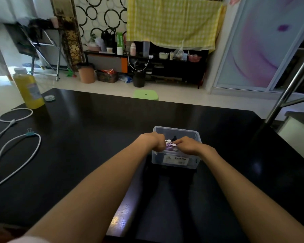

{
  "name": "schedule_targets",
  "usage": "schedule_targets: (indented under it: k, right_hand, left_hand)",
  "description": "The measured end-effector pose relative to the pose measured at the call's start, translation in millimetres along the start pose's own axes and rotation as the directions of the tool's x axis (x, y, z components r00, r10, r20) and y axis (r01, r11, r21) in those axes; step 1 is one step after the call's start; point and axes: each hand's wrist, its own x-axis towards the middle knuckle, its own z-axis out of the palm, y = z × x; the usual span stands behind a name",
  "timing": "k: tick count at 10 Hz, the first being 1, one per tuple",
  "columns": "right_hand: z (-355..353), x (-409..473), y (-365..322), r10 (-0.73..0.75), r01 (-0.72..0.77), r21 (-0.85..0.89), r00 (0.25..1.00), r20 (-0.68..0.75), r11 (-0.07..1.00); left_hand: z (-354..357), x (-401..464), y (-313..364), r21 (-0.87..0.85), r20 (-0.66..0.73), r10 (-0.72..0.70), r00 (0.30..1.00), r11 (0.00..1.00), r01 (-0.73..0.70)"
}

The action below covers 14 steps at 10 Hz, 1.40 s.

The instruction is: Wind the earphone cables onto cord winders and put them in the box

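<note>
A clear plastic box (175,161) with a label on its front stands on the black table (95,137), right of centre. Both hands are over its near rim. My left hand (155,142) and my right hand (188,144) are closed from either side on a small white and purple bundle, an earphone cable on a winder (170,146), held just above the box. A dark item (174,137) lies inside the box behind the bundle. How the fingers grip is partly hidden.
A white cable (16,151) with a teal binder clip (29,133) loops over the table's left side. A yellow bottle (27,90) and a small tape roll (49,98) stand at the far left corner. A green stool (146,94) is beyond the table; a metal pole (288,88) rises at right.
</note>
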Motion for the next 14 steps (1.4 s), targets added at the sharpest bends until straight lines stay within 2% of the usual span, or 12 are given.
schedule_targets:
  k: [1, 3, 5, 6, 7, 8, 9, 10, 12, 14]
  right_hand:
    - [3, 1, -2, -0.008, 0.007, -0.023, 1.000, -0.025, 1.000]
    - [9, -2, -1, -0.074, 0.071, -0.029, 0.991, -0.107, 0.997]
    - [10, -19, 0, -0.035, 0.026, -0.048, 0.981, -0.189, 0.998]
    - [13, -29, 4, 0.022, -0.072, -0.103, 0.908, -0.419, 0.992]
    - [14, -36, 15, 0.225, -0.263, 0.018, 0.785, -0.577, 0.965]
    - [12, -42, 23, 0.393, -0.310, 0.269, 0.851, -0.348, 0.912]
    - [11, -42, 30, 0.329, -0.249, 0.279, 0.898, -0.292, 0.927]
    - [8, -44, 33, 0.272, -0.189, 0.288, 0.919, -0.284, 0.939]
    - [4, -46, 37, 0.224, -0.110, 0.421, 0.947, -0.231, 0.900]
    - [8, -61, 42, 0.384, -0.250, 0.373, 0.856, -0.347, 0.894]
  left_hand:
    - [1, -3, 0, -0.010, -0.029, -0.006, 1.000, 1.000, 0.006]
    - [4, -24, 5, -0.119, -0.223, 0.003, 0.975, 0.992, -0.030]
    - [3, -50, -1, -0.213, -0.345, -0.063, 0.936, 0.977, -0.012]
    - [5, -59, 1, -0.266, -0.321, -0.162, 0.933, 0.961, 0.075]
    - [11, -59, 0, -0.401, -0.222, -0.255, 0.941, 0.904, 0.150]
    - [15, -54, -1, -0.487, -0.179, -0.289, 0.941, 0.857, 0.170]
    - [16, -51, -4, -0.520, -0.159, -0.315, 0.936, 0.832, 0.192]
    - [17, -46, -8, -0.554, -0.163, -0.314, 0.935, 0.813, 0.176]
    - [18, -38, -13, -0.559, -0.159, -0.305, 0.939, 0.812, 0.169]
    - [27, -50, -12, -0.529, -0.152, -0.331, 0.931, 0.823, 0.206]
